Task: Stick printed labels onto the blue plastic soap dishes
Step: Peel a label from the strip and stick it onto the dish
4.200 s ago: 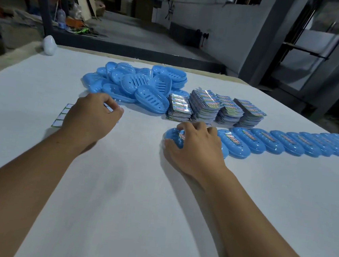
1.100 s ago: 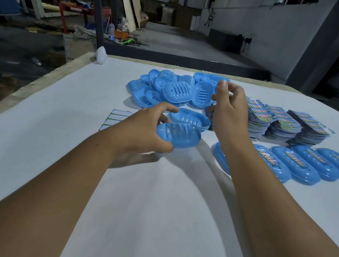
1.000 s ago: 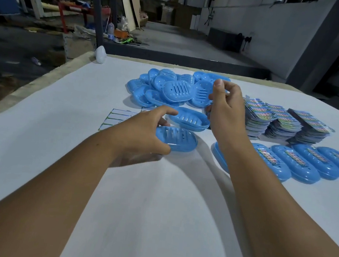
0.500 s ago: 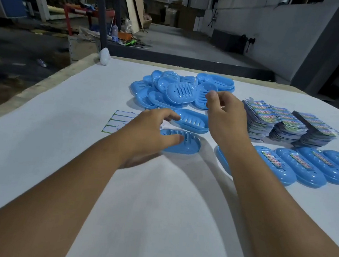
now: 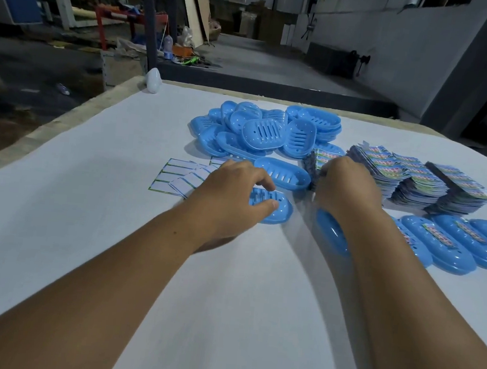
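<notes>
My left hand (image 5: 232,192) grips a blue slotted soap dish (image 5: 275,208) that lies flat on the white table, thumb at its near rim and fingers over its far side. My right hand (image 5: 346,188) reaches down onto the leftmost stack of printed labels (image 5: 320,157); its fingertips are hidden, so what they hold cannot be told. A row of labelled blue dishes (image 5: 450,246) runs to the right, its nearest one (image 5: 331,236) partly under my right wrist. A heap of unlabelled dishes (image 5: 265,133) lies behind, with one single dish (image 5: 285,175) in front of it.
More label stacks (image 5: 420,183) stand right of my right hand. Spent white backing sheets (image 5: 177,175) lie left of my left hand. A white rounded object (image 5: 153,80) sits at the table's far left corner. Beyond the far edge (image 5: 274,96) the workshop floor drops away.
My left hand has set the slotted dish down from the air onto the table. My right hand has dropped from above the heap down onto the leftmost label stack.
</notes>
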`<act>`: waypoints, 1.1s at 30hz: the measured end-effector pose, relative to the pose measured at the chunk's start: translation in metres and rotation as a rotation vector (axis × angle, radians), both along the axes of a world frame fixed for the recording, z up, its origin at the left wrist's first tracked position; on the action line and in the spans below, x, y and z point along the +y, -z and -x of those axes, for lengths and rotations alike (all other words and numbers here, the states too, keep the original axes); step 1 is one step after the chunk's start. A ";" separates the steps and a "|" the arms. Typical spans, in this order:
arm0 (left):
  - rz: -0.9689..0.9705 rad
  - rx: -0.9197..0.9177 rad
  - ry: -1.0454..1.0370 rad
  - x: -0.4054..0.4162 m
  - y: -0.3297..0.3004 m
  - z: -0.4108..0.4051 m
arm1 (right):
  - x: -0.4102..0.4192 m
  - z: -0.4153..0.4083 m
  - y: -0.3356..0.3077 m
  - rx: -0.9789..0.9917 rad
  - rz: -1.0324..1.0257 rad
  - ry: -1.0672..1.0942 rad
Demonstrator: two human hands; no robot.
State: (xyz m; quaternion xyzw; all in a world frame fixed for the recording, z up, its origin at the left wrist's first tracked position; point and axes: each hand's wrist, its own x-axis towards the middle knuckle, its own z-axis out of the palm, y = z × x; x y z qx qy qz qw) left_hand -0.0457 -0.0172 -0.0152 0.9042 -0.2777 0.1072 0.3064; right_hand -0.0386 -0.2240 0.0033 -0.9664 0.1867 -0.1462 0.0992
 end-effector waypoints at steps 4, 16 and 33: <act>0.034 -0.010 -0.006 0.002 0.000 -0.002 | -0.003 -0.003 0.001 -0.043 0.025 0.041; 0.069 -0.058 -0.092 0.004 0.000 -0.009 | -0.002 0.005 -0.005 -0.221 0.029 0.008; 0.618 0.395 -0.363 0.027 -0.015 -0.031 | 0.063 0.024 0.000 -0.196 -0.493 -0.782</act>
